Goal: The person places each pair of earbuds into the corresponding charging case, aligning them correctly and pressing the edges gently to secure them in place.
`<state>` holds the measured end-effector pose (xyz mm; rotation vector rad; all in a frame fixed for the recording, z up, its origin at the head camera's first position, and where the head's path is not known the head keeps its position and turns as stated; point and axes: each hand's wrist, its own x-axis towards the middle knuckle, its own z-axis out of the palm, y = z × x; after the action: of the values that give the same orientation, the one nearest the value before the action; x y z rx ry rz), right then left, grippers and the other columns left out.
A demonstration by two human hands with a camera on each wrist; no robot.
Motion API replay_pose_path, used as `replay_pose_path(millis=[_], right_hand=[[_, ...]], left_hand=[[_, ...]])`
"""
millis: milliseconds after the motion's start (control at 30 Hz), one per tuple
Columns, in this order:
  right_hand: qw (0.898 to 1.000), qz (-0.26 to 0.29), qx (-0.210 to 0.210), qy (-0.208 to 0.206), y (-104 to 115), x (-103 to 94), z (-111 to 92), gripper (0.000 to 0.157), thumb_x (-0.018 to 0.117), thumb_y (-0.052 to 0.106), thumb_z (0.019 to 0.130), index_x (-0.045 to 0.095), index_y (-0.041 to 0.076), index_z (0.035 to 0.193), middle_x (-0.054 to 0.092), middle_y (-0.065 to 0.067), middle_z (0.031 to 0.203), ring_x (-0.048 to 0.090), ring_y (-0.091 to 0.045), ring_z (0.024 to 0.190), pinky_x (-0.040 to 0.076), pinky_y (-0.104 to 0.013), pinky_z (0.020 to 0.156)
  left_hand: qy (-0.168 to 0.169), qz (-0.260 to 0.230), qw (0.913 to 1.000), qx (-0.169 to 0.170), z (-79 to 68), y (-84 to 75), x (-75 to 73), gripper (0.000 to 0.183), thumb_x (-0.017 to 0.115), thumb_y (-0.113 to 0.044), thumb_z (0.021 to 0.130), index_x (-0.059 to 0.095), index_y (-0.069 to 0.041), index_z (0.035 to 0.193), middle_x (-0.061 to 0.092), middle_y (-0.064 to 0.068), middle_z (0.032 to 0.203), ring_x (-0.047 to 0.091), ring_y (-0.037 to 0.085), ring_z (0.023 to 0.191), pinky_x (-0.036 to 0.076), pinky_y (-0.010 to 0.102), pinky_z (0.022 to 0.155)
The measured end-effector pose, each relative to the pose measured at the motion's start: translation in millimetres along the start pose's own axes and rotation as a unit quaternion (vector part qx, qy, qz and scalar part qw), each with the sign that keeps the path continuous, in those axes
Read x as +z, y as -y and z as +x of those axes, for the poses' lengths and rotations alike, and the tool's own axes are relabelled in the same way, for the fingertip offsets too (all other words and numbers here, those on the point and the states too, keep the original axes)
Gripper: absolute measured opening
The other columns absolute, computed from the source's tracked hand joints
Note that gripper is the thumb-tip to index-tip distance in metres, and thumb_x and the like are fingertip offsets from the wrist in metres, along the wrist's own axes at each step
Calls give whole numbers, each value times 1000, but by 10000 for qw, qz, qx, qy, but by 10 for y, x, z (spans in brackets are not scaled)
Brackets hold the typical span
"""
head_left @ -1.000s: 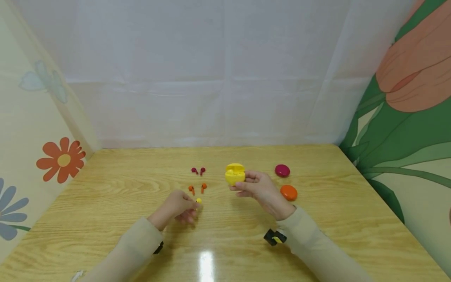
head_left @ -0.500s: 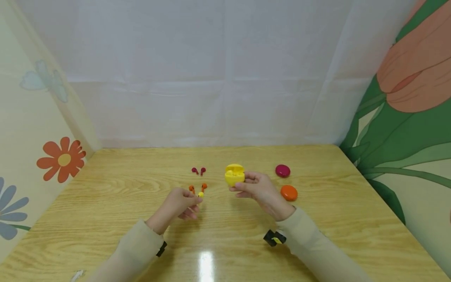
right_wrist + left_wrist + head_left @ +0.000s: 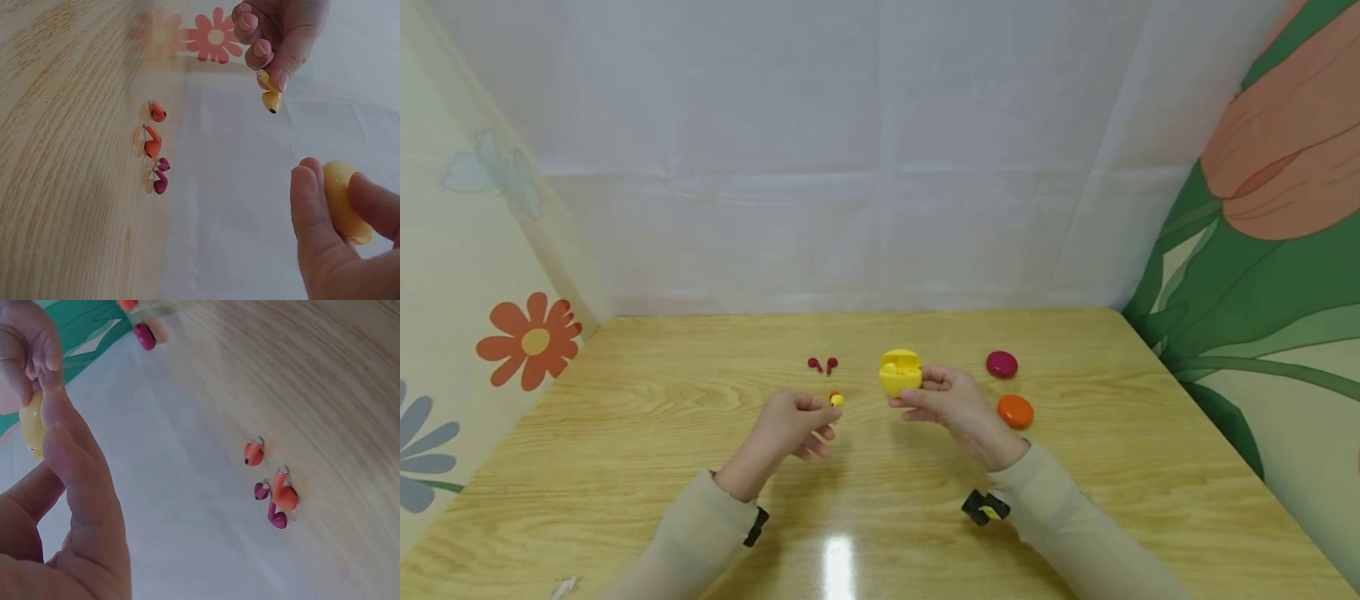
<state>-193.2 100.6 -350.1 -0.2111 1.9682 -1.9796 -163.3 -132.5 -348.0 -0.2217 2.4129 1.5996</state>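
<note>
A yellow earbud (image 3: 837, 401) is pinched between the thumb and fingertips of my left hand (image 3: 792, 423), held above the table. In the right wrist view the earbud (image 3: 271, 100) shows its stem by the thumb and its round head hanging down. My right hand (image 3: 957, 408) grips a yellow earbud case (image 3: 900, 382) by its side, lid raised and opening towards me. Inside the case's left part sits a rounded yellow piece that looks like another earbud. A short gap separates the held earbud from the case.
Two orange earbuds (image 3: 152, 145) lie on the table, mostly behind my left hand in the head view. Beyond them lie two magenta earbuds (image 3: 831, 365). To the right stand a closed magenta case (image 3: 1002, 364) and a closed orange case (image 3: 1015, 411), near my right wrist.
My left hand has lifted the yellow earbud and carried it forward and a little right, closer to the case. My right hand and the case have stayed nearly still.
</note>
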Motion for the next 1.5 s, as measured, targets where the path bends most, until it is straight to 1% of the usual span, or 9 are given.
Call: replay_pose_path(millis=[167, 267, 500, 600, 767, 1033, 1200, 1500], right_hand=[[10000, -36, -10, 39, -7, -7, 4, 42, 59, 2, 99, 47, -14, 136, 65, -27, 126, 73, -11, 91, 60, -30, 84], [10000, -36, -25, 53, -13, -3, 10, 42, 59, 2, 99, 48, -14, 136, 66, -26, 125, 73, -11, 91, 60, -30, 83], [9999, -113, -78, 86, -25, 15, 20, 40, 59, 3, 99, 49, -15, 134, 66, -27, 124, 73, -12, 92, 60, -28, 82], [9998, -149, -77, 99, -30, 18, 21, 40, 59, 3, 99, 49, -15, 133, 66, -27, 125, 73, -14, 94, 60, -28, 82], [9998, -151, -52, 105, -36, 21, 20, 39, 58, 2, 99, 49, -14, 134, 66, -27, 124, 73, -13, 93, 60, -28, 82], [9998, -152, -34, 124, -32, 41, 28, 39, 59, 2, 99, 49, -14, 133, 66, -26, 124, 73, -14, 93, 60, -29, 83], [9998, -174, -14, 106, -25, 49, 25, 39, 59, 3, 99, 49, -14, 133, 65, -27, 125, 73, -14, 93, 60, -30, 84], [9999, -135, 12, 100, -24, 68, 34, 39, 59, 3, 99, 49, -14, 133, 66, -27, 124, 73, -13, 91, 60, -29, 82]], left_hand=[[-65, -119, 9999, 1, -23, -58, 19, 25, 68, -20, 96, 70, 3, 106, 69, 6, 71, 65, 11, 52, 52, 25, 52], [-82, -170, 9998, 15, -39, -85, 23, 26, 68, -20, 96, 70, 4, 107, 69, 6, 70, 65, 11, 52, 53, 25, 51], [-32, -364, 9992, 184, -85, -131, 31, 25, 68, -22, 96, 70, 2, 103, 67, 4, 69, 65, 11, 51, 51, 25, 50], [-68, -483, 9985, 246, -101, -163, 47, 25, 68, -22, 96, 70, 1, 103, 67, 3, 68, 65, 11, 51, 51, 24, 50], [-115, -619, 9975, 318, -122, -210, 88, 26, 68, -20, 96, 69, 4, 106, 66, 3, 66, 65, 10, 50, 49, 22, 49], [-143, -686, 9967, 419, -149, -268, 153, 22, 69, -18, 95, 70, 2, 103, 67, 5, 67, 64, 10, 50, 50, 22, 48], [-70, -683, 9962, 542, -140, -311, 206, 21, 68, -18, 96, 70, 2, 102, 67, 5, 67, 65, 11, 50, 50, 23, 47], [-92, -725, 9951, 670, -126, -383, 262, 19, 68, -17, 96, 70, 1, 102, 68, 6, 67, 64, 11, 49, 48, 22, 46]])
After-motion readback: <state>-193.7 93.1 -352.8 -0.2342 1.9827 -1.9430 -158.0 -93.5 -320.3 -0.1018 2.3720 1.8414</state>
